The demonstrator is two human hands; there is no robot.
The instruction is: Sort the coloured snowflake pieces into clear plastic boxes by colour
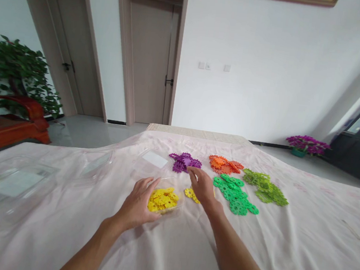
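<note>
My left hand (140, 202) is wrapped around the left side of a clear plastic box (177, 209) that stands on the cloth. Inside it lies a heap of yellow gear-shaped plastic pieces (163, 199). My right hand (202, 186) hovers just right of the box, fingers drawn together; whether a piece is between them I cannot make out. Partly under that hand are a few loose yellow pieces (191, 194). Just beyond its fingertips sits a pile of purple gear-shaped pieces (185, 162).
Orange pieces (224, 164), green pieces (236, 194) and yellow-green pieces (265, 187) lie in piles to the right. A clear lid (154, 159) rests behind the box. More clear plastic containers (13, 182) stand at the left of the cloth-covered surface (181, 258).
</note>
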